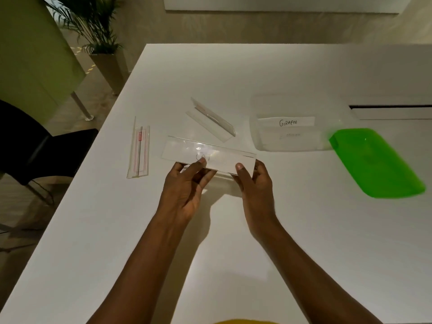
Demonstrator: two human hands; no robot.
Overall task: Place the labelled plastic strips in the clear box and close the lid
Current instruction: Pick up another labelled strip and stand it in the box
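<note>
Both hands hold one clear plastic strip (210, 155) with a handwritten label, just above the white table (233, 78). My left hand (187, 185) pinches its lower left edge, my right hand (253, 181) its lower right edge. Behind it lies a second clear folded strip (211, 120), angled. A third strip (138, 149) with red markings lies to the left, pointing away from me. The clear box (257, 141) stands open at the right, with a strip labelled "GIRAFEE" (287, 122) inside. Its green lid (376, 164) lies on the table right of the box.
A black chair (46, 148) stands off the table's left edge. A potted palm (100, 38) and a green panel (30, 54) are at the far left. A dark slot (392, 107) runs across the table surface behind the lid.
</note>
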